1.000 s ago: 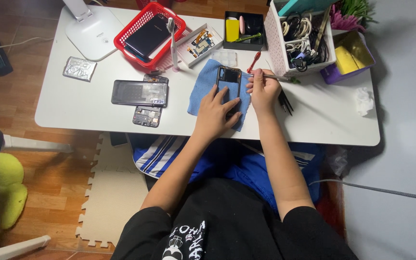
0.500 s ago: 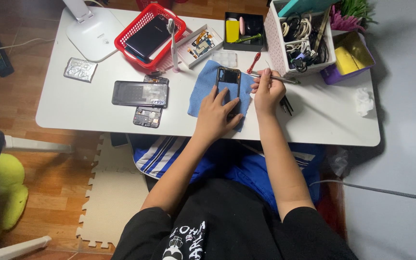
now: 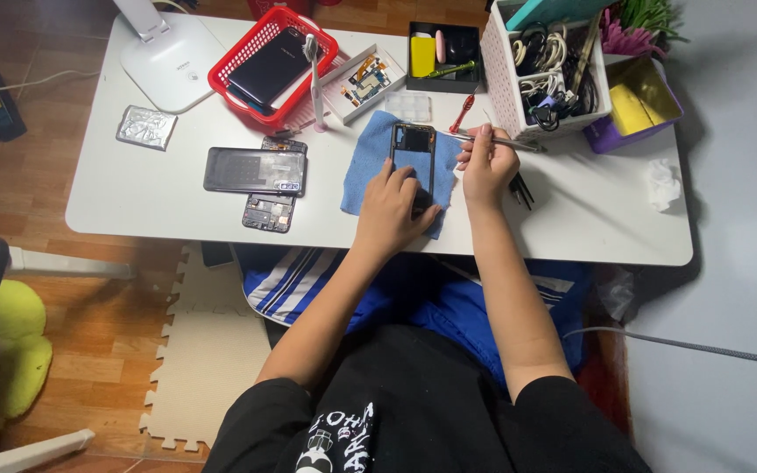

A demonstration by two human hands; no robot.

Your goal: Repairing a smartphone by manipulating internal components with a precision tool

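While the left hand (image 3: 393, 203) lies flat on the near end of the opened phone (image 3: 413, 159), pinning it to the blue cloth (image 3: 363, 172), the right hand (image 3: 486, 165) is closed around thin metal tweezers (image 3: 484, 137) whose tip points at the phone's far right corner. That phone sits mid-table with its back already off and the inner frame bare, so the opening looks done and the work seems to be at the stage of picking small parts inside. To the left lie a dark back cover (image 3: 254, 170) and a circuit board (image 3: 268, 210), seemingly taken out. Farther off stand a red basket (image 3: 247, 52) holding another phone, a small clear parts tray (image 3: 413, 107) and a red screwdriver (image 3: 463, 110). Reassembly looks wholly undone.
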